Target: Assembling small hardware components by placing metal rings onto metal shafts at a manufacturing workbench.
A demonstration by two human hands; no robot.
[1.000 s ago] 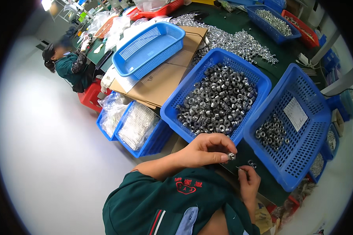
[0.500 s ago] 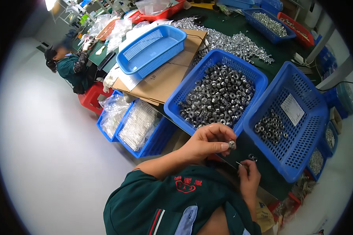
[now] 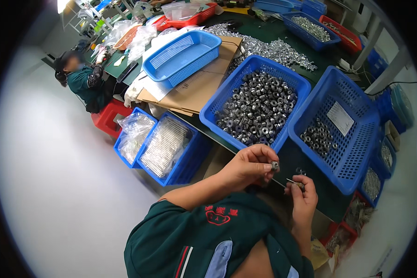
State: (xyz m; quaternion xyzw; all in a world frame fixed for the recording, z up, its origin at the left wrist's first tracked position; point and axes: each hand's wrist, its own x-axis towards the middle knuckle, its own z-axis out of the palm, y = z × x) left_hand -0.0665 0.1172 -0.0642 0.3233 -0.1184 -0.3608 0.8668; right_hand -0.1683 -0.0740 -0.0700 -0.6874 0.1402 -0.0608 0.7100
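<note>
My left hand [image 3: 250, 164] pinches a small shiny metal ring [image 3: 275, 165] between thumb and fingers, just in front of a blue basket [image 3: 207, 110] heaped with similar metal rings [image 3: 259, 111]. Lower and to the right, my right hand [image 3: 305, 199] is closed on a thin pointed tool [image 3: 301, 186], its slim tip sticking out toward the left hand. Tip and ring are apart. A few loose rings [image 3: 300, 171] lie on the dark green table just beyond my right hand. The tilted blue basket [image 3: 352, 169] on the right holds a smaller pile of rings [image 3: 319, 138] and a paper slip [image 3: 341, 118].
A light blue basket [image 3: 183, 69] sits on cardboard [image 3: 190, 97] at the back left. Many small silver parts [image 3: 282, 52] spread across the far table. Blue crates of thin rods [image 3: 164, 146] stand below the table edge. A co-worker [image 3: 81, 81] sits at the far left.
My right hand has moved slightly up and right, and more of its tool's handle shows. The ring in my left hand appears turned. The whole view has shifted a little.
</note>
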